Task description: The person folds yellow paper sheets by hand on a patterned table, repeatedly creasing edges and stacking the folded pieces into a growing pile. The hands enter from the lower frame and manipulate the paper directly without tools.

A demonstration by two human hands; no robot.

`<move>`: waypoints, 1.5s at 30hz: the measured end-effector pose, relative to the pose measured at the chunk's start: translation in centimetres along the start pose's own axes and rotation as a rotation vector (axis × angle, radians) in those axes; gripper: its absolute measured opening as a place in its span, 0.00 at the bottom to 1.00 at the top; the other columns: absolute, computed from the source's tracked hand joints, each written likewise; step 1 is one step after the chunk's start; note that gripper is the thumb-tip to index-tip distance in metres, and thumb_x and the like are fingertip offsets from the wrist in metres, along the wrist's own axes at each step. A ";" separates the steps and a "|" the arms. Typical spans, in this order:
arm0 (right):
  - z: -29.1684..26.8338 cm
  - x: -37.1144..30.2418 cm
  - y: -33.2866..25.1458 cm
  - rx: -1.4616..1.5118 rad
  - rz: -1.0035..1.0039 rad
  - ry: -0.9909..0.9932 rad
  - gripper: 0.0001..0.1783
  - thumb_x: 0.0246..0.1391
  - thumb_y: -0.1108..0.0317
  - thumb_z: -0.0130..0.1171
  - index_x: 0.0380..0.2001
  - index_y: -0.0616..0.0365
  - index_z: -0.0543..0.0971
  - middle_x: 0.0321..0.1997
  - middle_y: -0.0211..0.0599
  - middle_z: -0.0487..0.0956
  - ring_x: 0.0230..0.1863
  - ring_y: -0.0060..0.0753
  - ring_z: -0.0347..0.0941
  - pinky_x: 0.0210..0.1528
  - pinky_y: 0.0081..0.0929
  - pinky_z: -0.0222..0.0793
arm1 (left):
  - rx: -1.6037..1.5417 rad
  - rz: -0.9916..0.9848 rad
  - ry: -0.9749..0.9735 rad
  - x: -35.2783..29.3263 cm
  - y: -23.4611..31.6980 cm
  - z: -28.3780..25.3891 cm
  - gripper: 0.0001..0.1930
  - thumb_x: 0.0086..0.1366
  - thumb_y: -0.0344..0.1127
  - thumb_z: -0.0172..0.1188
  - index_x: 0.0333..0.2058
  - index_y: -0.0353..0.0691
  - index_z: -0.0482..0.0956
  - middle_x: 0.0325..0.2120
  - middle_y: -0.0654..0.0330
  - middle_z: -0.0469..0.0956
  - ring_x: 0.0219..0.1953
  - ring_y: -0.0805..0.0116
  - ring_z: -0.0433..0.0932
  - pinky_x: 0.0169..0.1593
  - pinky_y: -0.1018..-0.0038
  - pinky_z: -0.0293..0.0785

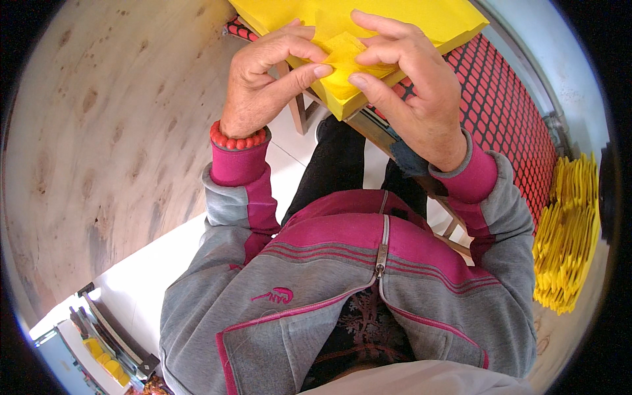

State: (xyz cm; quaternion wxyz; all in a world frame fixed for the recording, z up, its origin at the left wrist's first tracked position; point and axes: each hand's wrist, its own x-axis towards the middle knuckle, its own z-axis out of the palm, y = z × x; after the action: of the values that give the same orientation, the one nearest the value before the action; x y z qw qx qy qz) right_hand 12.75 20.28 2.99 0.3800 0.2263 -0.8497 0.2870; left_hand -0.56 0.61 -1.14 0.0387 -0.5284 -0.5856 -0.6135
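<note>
A small folded piece of yellow paper (344, 54) lies between my two hands, over the near corner of a thick stack of yellow paper (451, 21). My left hand (263, 74) pinches the paper's left edge between thumb and forefinger. On the other side, my right hand (424, 82) curls its fingers over the right edge, with the thumb lower down near the stack's corner. The fingers partly cover the folds. A red bead bracelet (238, 139) circles my left wrist.
Under the stack is a surface with a red and black net pattern (503, 99), on a wooden frame. Many folded yellow paper pieces (566, 237) stand packed in a row at the right. A wooden board (112, 131) fills the left. Yellow items (105, 361) sit at lower left.
</note>
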 end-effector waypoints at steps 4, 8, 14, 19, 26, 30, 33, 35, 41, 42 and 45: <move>0.0 -0.1 0.0 -0.013 -0.005 0.002 0.12 0.52 0.76 0.69 0.40 0.61 0.79 0.59 0.47 0.80 0.51 0.40 0.80 0.53 0.30 0.74 | 0.000 -0.001 0.008 0.0 0.1 0.1 0.05 0.61 0.29 0.71 0.36 0.41 0.87 0.34 0.62 0.86 0.52 0.60 0.82 0.70 0.53 0.63; 0.3 -0.1 -0.1 -0.013 0.002 0.008 0.12 0.52 0.75 0.69 0.39 0.59 0.79 0.58 0.47 0.80 0.50 0.43 0.81 0.52 0.31 0.75 | -0.001 -0.006 0.007 0.0 0.1 0.1 0.05 0.60 0.29 0.72 0.36 0.40 0.87 0.35 0.62 0.86 0.51 0.61 0.82 0.70 0.54 0.63; 0.5 -0.1 0.0 -0.050 -0.023 0.014 0.10 0.52 0.74 0.68 0.37 0.58 0.79 0.55 0.46 0.81 0.49 0.45 0.81 0.50 0.32 0.77 | 0.018 0.004 0.011 0.0 0.3 0.2 0.06 0.59 0.29 0.72 0.35 0.41 0.86 0.36 0.62 0.86 0.50 0.63 0.82 0.69 0.56 0.64; 0.4 -0.7 0.1 -0.055 0.000 -0.012 0.11 0.53 0.78 0.69 0.38 0.61 0.78 0.58 0.48 0.81 0.49 0.43 0.82 0.51 0.29 0.76 | 0.012 0.004 0.025 0.1 0.5 0.4 0.06 0.59 0.29 0.72 0.35 0.40 0.85 0.36 0.61 0.85 0.49 0.65 0.83 0.69 0.56 0.64; -2.1 2.0 1.7 -0.495 -0.465 -0.018 0.16 0.54 0.66 0.69 0.44 0.62 0.81 0.52 0.54 0.81 0.50 0.52 0.80 0.53 0.45 0.75 | 0.086 -0.021 0.102 -0.5 0.2 1.0 0.07 0.63 0.24 0.68 0.39 0.35 0.83 0.40 0.61 0.83 0.48 0.72 0.79 0.56 0.71 0.72; -1.7 -2.0 -1.8 -0.273 -0.282 0.075 0.12 0.52 0.70 0.70 0.39 0.61 0.82 0.52 0.51 0.82 0.49 0.48 0.81 0.53 0.40 0.75 | -0.026 -0.081 0.304 -0.8 -1.1 1.5 0.07 0.66 0.21 0.66 0.41 0.34 0.79 0.38 0.59 0.83 0.41 0.73 0.82 0.46 0.77 0.78; -2.3 -7.7 -4.7 0.117 0.037 -0.202 0.10 0.52 0.71 0.69 0.38 0.56 0.80 0.44 0.39 0.81 0.41 0.40 0.81 0.42 0.31 0.77 | -0.107 0.042 0.285 -0.9 -1.8 1.7 0.06 0.68 0.23 0.62 0.43 0.34 0.79 0.37 0.60 0.83 0.38 0.74 0.81 0.44 0.77 0.78; -0.8 -12.1 -4.9 0.235 0.192 -0.358 0.08 0.56 0.66 0.66 0.37 0.52 0.78 0.37 0.34 0.78 0.35 0.39 0.79 0.37 0.32 0.77 | 0.013 0.084 0.393 -0.8 -2.4 2.3 0.07 0.66 0.21 0.65 0.41 0.34 0.78 0.36 0.59 0.83 0.38 0.74 0.82 0.44 0.77 0.79; -1.6 -23.1 -0.3 -0.132 0.585 -0.476 0.12 0.65 0.61 0.57 0.46 0.55 0.76 0.43 0.44 0.77 0.46 0.51 0.78 0.47 0.43 0.74 | 0.054 0.187 0.330 -0.6 -2.6 1.6 0.06 0.66 0.17 0.62 0.39 0.33 0.79 0.38 0.58 0.82 0.41 0.72 0.81 0.49 0.76 0.78; -1.8 -24.5 0.3 -0.224 0.667 -0.415 0.14 0.65 0.61 0.56 0.49 0.56 0.76 0.45 0.45 0.78 0.48 0.52 0.77 0.50 0.43 0.74 | 0.096 0.195 0.270 -0.6 -2.4 1.1 0.05 0.67 0.17 0.61 0.39 0.33 0.80 0.38 0.59 0.82 0.42 0.72 0.81 0.50 0.76 0.76; -1.6 -27.3 1.9 -0.712 0.530 -0.337 0.16 0.63 0.61 0.62 0.50 0.57 0.79 0.49 0.45 0.82 0.52 0.49 0.78 0.54 0.41 0.72 | 0.123 0.118 0.166 -1.0 -1.8 0.8 0.07 0.68 0.19 0.58 0.40 0.33 0.83 0.39 0.61 0.81 0.44 0.73 0.78 0.51 0.78 0.72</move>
State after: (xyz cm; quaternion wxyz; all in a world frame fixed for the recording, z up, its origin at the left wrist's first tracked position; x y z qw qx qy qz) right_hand 29.05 27.26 -17.86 0.2046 -0.0994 -0.9735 0.0246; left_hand -0.80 1.22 -3.31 0.1554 -0.5060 -0.5846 -0.6148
